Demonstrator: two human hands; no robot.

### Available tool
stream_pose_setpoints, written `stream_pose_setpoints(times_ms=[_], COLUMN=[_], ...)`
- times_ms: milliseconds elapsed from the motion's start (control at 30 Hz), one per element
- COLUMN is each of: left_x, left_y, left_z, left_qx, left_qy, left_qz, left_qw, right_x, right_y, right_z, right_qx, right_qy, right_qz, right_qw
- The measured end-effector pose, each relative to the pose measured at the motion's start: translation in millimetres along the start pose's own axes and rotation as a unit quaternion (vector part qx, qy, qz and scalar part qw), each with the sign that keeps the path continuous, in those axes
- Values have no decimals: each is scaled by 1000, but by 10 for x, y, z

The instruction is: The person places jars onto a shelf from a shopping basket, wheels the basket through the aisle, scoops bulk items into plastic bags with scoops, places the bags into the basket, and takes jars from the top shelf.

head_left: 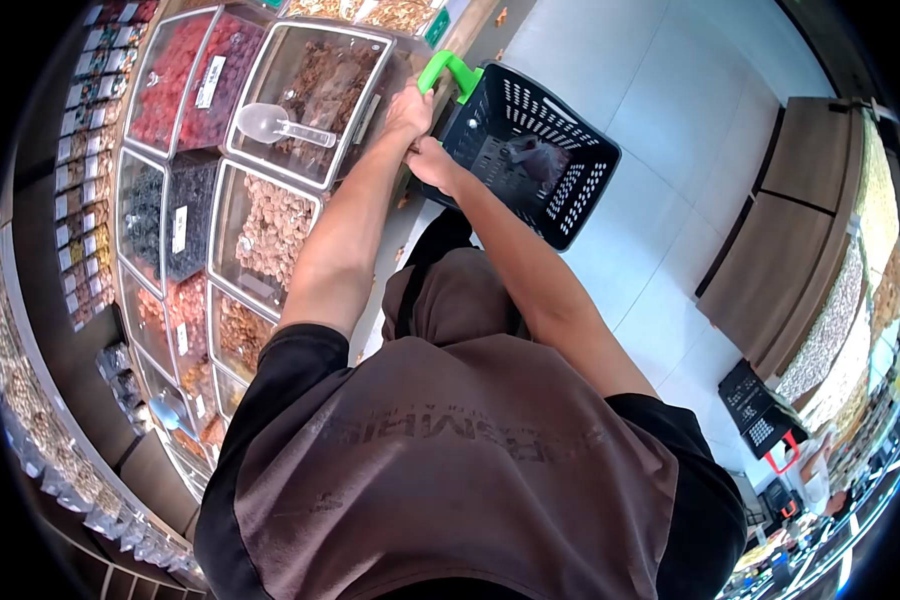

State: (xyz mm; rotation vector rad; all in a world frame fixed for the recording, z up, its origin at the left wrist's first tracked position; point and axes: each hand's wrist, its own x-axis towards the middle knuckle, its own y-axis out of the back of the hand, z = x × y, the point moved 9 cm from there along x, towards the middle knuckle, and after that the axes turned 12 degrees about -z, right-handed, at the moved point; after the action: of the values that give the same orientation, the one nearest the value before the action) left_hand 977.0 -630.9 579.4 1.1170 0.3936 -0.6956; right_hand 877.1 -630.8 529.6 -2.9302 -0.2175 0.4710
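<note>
A black plastic shopping basket (588, 150) with a perforated wall hangs or stands beside the bins at upper centre. My left hand (410, 108) is closed around the end of its green handle (450, 68). Close to my left wrist, my right hand (432, 163) is closed by the basket's near edge; what its fingers hold, if anything, is hidden. Inside the basket lies a crumpled clear plastic bag (542, 160) with something purplish in it. Just left of my left hand, a clear plastic scoop (265, 124) rests on the lid of a bin (335, 85) of brown dried pieces.
Several clear-lidded bins line the left, among them red pieces (175, 85) and pale nuts (275, 225). Small packets (85, 180) fill a rack at far left. Brown cabinets (785, 250) and another black basket (755, 410) stand to the right, across the tiled floor (660, 150).
</note>
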Motion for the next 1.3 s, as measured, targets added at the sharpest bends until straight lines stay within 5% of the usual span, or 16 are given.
stream_pose_setpoints(times_ms=[67, 133, 300, 367, 400, 467, 500, 533, 567, 633, 700, 767, 867, 1000, 1067, 1300], left_x=[-77, -301, -945, -1309, -1503, -1941, -2238, -2461, -2659, -2994, -3088, -3170, -3460, -3865, -4145, -4724], left_y=[19, 25, -183, -563, -866, -1606, -1981, -2418, -2795, -2909, -3069, -3194, -3177, -3397, -3340, -3580], left_z=[-54, -95, -761, -1203, -1400, -1821, -1978, -2207, -2430, -2901, -3214, -3274, -3233, -3886, -4155, -4714], left_qx=[-6, -22, -120, -181, -212, -234, -171, -168, -160, -354, -380, -380, -336, -409, -432, -508], left_qy=[10, 8, -6, 16, 87, 64, 157, 141, 124, 231, 209, 160, 80, 3, 7, 30], left_qz=[18, 38, 197, 223, 125, 94, -8, -42, -87, -5, -8, -51, -144, -187, -187, -161], left_qw=[1000, 999, 973, 958, 965, 965, 973, 975, 975, 906, 901, 910, 927, 893, 882, 846], right_x=[-20, -68, -90, -182, -204, -383, -455, -611, -770, -1207, -1361, -1549, -1461, -1725, -1850, -2058], right_y=[-36, -107, -68, 10, 35, -53, -78, -97, -193, -430, -721, -1006, -1412, -2348, -2952, -4328], right_z=[-34, 128, 137, 299, 527, 826, 1193, 1578, 1799, 1895, 1858, 2226, 2327, 2418, 2451, 2435], right_qx=[58, 84, 149, 17, -45, -211, -254, -309, -369, -453, -489, -503, -573, -611, -585, -564], right_qy=[22, -89, 8, -35, -51, -76, 2, -129, -141, -155, -150, -237, -275, -244, -220, -196], right_qz=[-18, -79, -91, -71, -38, -121, -134, -134, -167, -247, -307, -489, -486, -509, -507, -579], right_qw=[998, 989, 985, 997, 997, 967, 958, 933, 904, 843, 802, 672, 600, 555, 593, 556])
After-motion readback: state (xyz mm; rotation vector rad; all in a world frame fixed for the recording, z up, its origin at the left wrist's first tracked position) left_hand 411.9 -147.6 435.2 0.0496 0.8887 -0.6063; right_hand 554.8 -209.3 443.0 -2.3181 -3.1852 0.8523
